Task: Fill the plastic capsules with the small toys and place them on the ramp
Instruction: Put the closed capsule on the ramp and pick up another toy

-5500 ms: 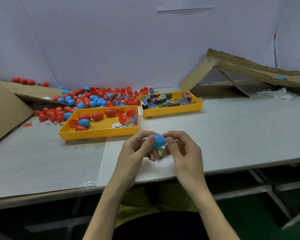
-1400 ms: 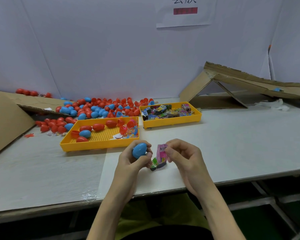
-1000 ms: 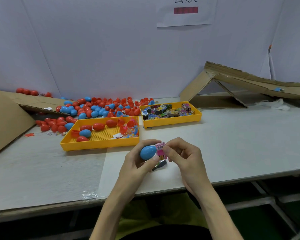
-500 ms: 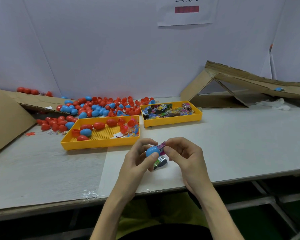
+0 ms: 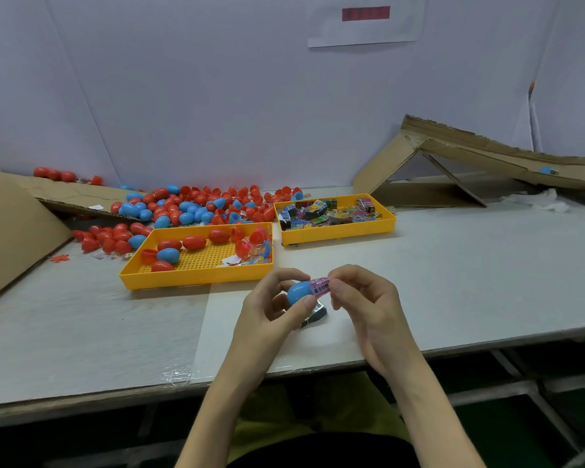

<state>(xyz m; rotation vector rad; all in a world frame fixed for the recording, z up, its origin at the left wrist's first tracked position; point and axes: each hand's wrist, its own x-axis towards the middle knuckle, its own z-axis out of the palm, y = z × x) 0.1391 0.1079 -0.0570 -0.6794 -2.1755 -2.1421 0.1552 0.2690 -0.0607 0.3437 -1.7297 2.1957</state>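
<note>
Head view is showing the step in hand as the stuffing of a pink toy packet into a blue capsule half, both hovering just above the white table in front of the near yellow tray. To do it well, the packet is probably wanting a push straight along the shell's axis, with its corners being folded in so that nothing is sticking past the rim when the second half goes on. The shell is likely needing a light hold near its rounded end, since squeezing near the mouth could be narrowing the opening. The left hand is gripping the capsule half between thumb and curled fingers, the open mouth facing right. The right hand is pinching the packet's far end between thumb and forefinger, its other fingers curling loosely, wrist angling inward. The packet's near end is sitting at the capsule's mouth; how deep it is reaching cannot be told. A dark packet is lying on the table just under the hands. The cardboard ramp is standing well apart, far right.
</note>
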